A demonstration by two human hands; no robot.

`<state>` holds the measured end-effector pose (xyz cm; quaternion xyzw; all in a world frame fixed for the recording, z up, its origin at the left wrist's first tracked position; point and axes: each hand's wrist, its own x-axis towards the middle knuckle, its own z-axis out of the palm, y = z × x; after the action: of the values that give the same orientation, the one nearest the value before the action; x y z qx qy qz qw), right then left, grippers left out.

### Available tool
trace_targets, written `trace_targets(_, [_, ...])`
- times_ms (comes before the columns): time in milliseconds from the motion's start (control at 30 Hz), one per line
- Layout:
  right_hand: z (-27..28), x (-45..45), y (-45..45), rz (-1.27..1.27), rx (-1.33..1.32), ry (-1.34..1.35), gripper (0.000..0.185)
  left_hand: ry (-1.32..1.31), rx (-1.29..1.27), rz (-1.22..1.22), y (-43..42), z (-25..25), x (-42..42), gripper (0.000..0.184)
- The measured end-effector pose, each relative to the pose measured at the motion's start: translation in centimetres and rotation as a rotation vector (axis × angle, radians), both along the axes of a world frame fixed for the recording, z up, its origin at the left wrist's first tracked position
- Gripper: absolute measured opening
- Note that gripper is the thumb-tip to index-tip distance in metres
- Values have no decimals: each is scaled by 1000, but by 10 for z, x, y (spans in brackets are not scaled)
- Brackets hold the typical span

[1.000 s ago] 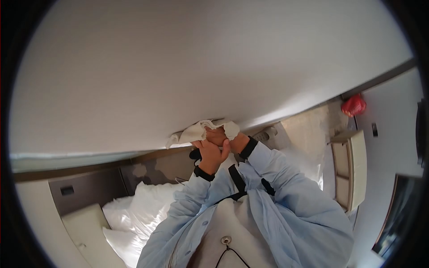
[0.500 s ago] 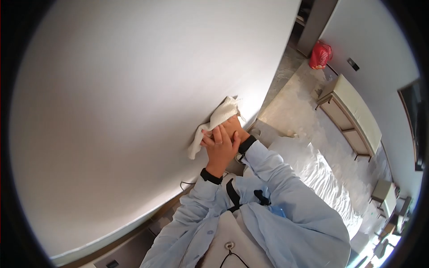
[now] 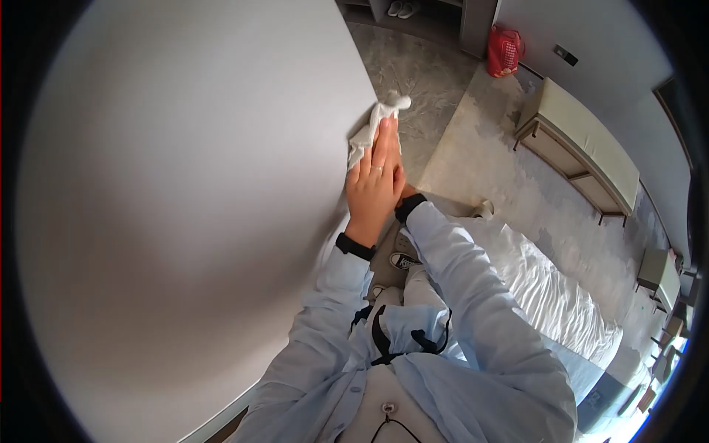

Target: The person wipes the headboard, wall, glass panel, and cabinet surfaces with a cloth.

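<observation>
A crumpled off-white cloth (image 3: 363, 140) is at the vertical edge of a smooth white wall (image 3: 221, 133), its top end sticking out past the edge. My left hand (image 3: 375, 184), with a ring and a black wristband, lies with its fingers stretched out over the cloth and over my right hand. Of my right hand (image 3: 408, 193) only a small part near the wrist shows; the left hand covers most of it. Its fingers are hidden, but it is pressed to the cloth beneath the left hand.
Past the wall's edge lies a patterned floor (image 3: 421, 81). A red bag (image 3: 504, 52) and a cream bench (image 3: 583, 140) stand along the far wall. A bed with white bedding (image 3: 550, 280) is at my right. Shoes (image 3: 404, 9) sit in a cabinet at the top.
Both hands have moved up and forward along the wall with the cloth, to its edge. The left hand now covers more of the right. The view has shifted, showing more floor.
</observation>
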<state>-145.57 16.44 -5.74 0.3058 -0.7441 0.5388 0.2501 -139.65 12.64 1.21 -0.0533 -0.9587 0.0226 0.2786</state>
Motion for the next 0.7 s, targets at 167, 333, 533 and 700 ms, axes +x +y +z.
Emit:
trace_targets(167, [-48, 49, -6, 31, 91, -80, 52, -194, 57, 93, -5, -40, 56, 61])
trace_targets(333, [-61, 97, -15, 164, 197, -82, 54, -187, 123, 204, -20, -47, 114, 69])
trace_targets(533, [-38, 159, -30, 523, 423, -57, 45, 6, 82, 250, -50, -70, 192, 66])
trace_targets(700, [-59, 226, -54, 599, 629, 238, 44, 84, 111, 295, -73, -91, 272, 62])
